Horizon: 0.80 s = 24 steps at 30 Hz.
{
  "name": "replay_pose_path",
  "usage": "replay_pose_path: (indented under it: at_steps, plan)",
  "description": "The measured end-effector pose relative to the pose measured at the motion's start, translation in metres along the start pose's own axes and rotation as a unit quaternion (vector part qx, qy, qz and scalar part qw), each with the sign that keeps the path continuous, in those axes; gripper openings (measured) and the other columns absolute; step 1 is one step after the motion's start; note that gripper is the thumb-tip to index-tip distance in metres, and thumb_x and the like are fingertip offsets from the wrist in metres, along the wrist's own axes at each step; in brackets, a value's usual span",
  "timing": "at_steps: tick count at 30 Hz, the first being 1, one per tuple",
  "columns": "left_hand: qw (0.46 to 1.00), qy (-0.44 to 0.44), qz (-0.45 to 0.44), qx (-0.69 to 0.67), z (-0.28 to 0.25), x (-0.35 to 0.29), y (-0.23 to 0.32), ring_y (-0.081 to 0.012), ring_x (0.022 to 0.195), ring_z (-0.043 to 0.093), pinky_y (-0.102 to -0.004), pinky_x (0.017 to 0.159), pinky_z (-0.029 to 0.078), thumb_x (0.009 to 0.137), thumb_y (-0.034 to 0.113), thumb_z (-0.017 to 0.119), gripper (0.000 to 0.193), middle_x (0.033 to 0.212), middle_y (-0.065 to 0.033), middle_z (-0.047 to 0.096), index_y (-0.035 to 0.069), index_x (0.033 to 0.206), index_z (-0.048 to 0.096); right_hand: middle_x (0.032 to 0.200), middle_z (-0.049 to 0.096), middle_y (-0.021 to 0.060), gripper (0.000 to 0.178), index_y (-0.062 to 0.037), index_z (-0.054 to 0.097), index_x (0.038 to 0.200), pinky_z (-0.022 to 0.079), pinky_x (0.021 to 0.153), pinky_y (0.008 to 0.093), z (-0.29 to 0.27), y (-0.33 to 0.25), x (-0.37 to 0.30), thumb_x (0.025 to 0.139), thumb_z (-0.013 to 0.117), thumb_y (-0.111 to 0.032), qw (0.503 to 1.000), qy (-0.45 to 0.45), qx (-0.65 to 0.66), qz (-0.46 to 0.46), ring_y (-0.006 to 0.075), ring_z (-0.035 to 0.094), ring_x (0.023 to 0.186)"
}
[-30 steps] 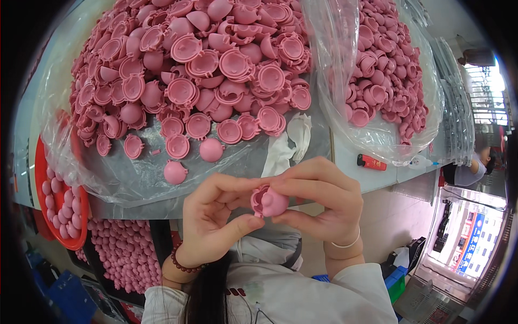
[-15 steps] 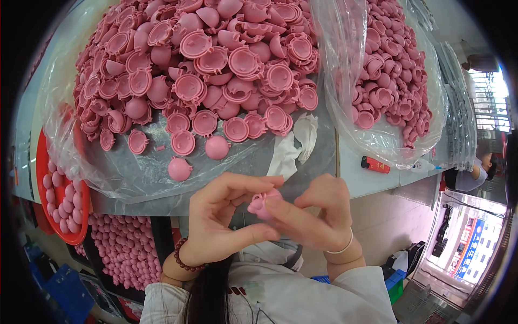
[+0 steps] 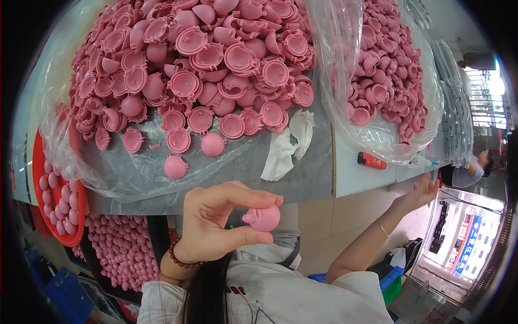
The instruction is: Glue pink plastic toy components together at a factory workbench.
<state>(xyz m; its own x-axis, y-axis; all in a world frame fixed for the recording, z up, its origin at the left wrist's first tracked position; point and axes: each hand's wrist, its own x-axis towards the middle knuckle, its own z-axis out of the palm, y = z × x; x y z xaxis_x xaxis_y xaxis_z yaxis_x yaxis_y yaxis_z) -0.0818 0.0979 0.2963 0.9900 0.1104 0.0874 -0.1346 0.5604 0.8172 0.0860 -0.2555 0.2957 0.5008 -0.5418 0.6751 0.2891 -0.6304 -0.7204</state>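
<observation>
Hands apart. Left hand (image 3: pixel 216 224) pinches 1 closed pink ball-shaped piece (image 3: pixel 263 218) between thumb and fingertips, held clear of the body, likely so its seam shows. Right hand (image 3: pixel 420 194) reaches out to the right, fingers spread, empty, near the counter (image 3: pixel 353 175) edge. Above the left hand, loose pink half-shells (image 3: pixel 205 65) heap on clear plastic sheet (image 3: pixel 135 173), within easy reach. Red tray (image 3: pixel 40 162) of finished balls sits left of it.

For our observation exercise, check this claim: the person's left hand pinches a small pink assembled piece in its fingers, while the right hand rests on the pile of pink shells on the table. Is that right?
Not quite. The left hand does pinch the pink piece, but the right hand is not on the pile of pink shells. In the head view it reaches out to the right, at the table edge, fingers spread and holding nothing.
</observation>
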Motion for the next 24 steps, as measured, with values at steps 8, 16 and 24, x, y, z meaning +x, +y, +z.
replay_pose_path:
  at_steps: [8,16,24]
  plan:
    - [0.996,0.039,-0.056,-0.053,0.001,0.0,0.005,-0.021,0.079,0.057,-0.0282,0.07,0.045,0.052,0.023,0.079,0.045,0.083,-0.014,0.058,0.0,0.085,0.057,0.084,0.055,0.0037,0.035,0.0038,0.052,0.099,0.04,0.07,0.0238,0.009,0.054,0.022,0.076,0.062,-0.021,0.984,-0.161,-0.058,0.043,0.0098,0.05,0.075]
    - [0.991,0.064,-0.053,-0.108,-0.003,0.002,0.004,-0.0174,0.07,0.053,-0.0249,0.061,0.04,0.054,0.03,0.078,0.059,0.076,-0.0107,0.056,0.005,0.097,0.045,0.097,0.056,0.013,0.038,0.0051,0.049,0.104,0.043,0.064,0.0199,0.008,-0.048,-0.019,0.078,0.058,-0.022,0.974,-0.145,0.168,0.048,0.0124,0.054,0.081]
    - [0.999,0.04,0.006,-0.014,0.0,-0.001,0.006,-0.0188,0.07,0.053,-0.0261,0.059,0.041,0.052,0.027,0.079,0.05,0.076,-0.0098,0.057,0.006,0.087,0.051,0.094,0.054,0.0188,0.044,0.0079,0.048,0.1,0.048,0.062,0.028,0.025,-0.143,-0.116,0.076,0.058,-0.028,0.782,-0.478,0.383,0.116,0.0245,0.058,0.078]
